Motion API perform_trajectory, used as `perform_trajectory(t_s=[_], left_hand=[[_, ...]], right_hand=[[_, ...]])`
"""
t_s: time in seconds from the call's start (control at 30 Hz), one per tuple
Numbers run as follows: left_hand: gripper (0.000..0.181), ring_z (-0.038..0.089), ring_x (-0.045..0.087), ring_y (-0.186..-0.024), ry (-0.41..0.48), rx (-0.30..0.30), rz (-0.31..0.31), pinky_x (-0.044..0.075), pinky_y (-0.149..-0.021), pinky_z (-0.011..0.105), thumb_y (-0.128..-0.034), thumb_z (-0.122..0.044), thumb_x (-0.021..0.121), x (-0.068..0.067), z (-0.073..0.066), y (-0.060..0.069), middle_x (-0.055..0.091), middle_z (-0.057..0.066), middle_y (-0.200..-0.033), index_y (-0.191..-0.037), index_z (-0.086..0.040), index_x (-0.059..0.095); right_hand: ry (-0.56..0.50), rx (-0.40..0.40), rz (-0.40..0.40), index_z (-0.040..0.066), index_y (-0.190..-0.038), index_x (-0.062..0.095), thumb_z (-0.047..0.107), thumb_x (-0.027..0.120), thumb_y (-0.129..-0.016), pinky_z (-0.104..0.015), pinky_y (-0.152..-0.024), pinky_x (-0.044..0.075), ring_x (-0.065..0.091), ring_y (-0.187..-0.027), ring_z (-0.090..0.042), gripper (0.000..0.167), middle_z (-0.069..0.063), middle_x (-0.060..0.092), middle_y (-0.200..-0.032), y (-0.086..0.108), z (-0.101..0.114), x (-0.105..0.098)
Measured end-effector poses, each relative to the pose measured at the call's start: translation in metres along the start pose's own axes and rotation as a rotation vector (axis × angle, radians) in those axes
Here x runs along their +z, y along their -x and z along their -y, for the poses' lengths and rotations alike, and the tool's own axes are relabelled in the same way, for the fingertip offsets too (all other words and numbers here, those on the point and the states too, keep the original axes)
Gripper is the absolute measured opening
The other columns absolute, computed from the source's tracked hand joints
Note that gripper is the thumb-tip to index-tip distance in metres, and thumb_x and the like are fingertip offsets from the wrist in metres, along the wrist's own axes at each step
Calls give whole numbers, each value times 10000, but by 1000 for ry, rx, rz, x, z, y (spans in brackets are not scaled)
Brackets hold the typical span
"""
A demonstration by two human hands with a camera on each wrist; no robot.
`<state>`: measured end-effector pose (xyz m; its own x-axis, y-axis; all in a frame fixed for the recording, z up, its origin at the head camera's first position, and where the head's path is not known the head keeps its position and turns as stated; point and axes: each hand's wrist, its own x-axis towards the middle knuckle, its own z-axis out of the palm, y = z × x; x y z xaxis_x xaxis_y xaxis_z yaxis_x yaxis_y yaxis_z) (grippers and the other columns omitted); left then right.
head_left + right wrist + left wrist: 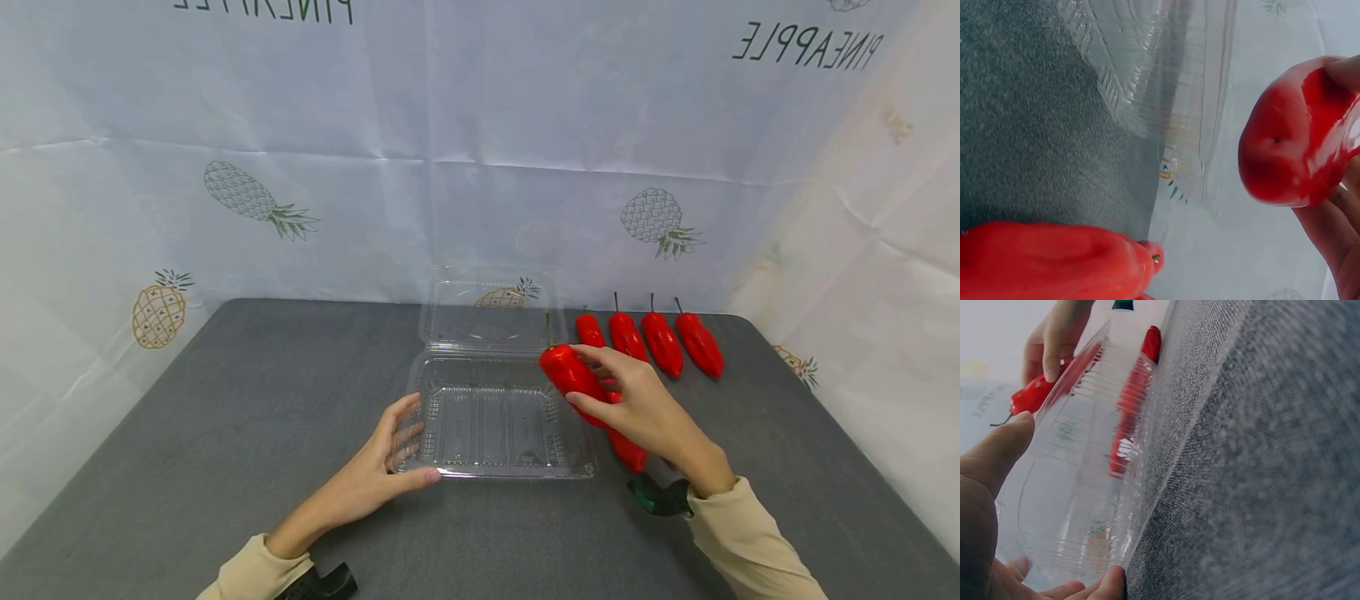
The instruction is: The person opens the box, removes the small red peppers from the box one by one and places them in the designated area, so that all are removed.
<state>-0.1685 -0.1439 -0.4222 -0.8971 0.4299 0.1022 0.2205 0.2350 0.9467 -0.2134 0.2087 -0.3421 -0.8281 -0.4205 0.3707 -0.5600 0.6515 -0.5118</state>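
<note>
A clear plastic clamshell container (480,425) sits on the dark table with its lid (491,312) raised at the back. At its left end, my left hand (375,471) holds the side, thumb on the front rim and fingers along the left wall. My right hand (637,400) grips a red pepper (570,375) between thumb and fingers, stem pointing up and away, above the container's right edge. The right wrist view shows the rounded tip of this held pepper (1291,144). Beneath that hand, another red pepper (628,450) lies partly hidden beside the container.
Several more red peppers (662,343) lie in a row at the back right of the table (315,367), stems toward the back. A pale cloth (495,108) with pineapple prints hangs behind the table and along both sides.
</note>
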Motion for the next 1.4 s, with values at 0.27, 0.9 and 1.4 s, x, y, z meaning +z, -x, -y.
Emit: perform_trajectory(t_s=[0.27, 0.9, 1.4], left_hand=[[965, 438, 263, -1481, 7, -3, 8, 343, -1144, 548, -896, -212, 743, 0, 0, 0, 68, 180, -1650, -1566, -101, 58], [958, 453, 265, -1475, 0, -12, 8, 345, -1146, 570, -898, -222, 742, 0, 0, -1, 70, 178, -1649, -1566, -109, 64], [958, 451, 256, -1480, 0, -9, 13, 344, -1145, 575, -905, -223, 735, -1, 1, 0, 54, 170, -1653, -1567, -109, 52]], right_hand=[[31, 31, -7, 21, -1381, 533, 119, 786, -846, -474, -849, 597, 689, -992, -306, 600, -177, 631, -1313, 4, -4, -7], [72, 171, 31, -4, -1395, 483, 180, 775, -861, -547, -850, 578, 671, -1023, -407, 636, -227, 612, -1304, 9, -13, -37], [117, 221, 77, -1, -1431, 446, 203, 752, -879, -572, -852, 568, 645, -1048, -447, 663, -274, 596, -1296, 13, -27, -51]])
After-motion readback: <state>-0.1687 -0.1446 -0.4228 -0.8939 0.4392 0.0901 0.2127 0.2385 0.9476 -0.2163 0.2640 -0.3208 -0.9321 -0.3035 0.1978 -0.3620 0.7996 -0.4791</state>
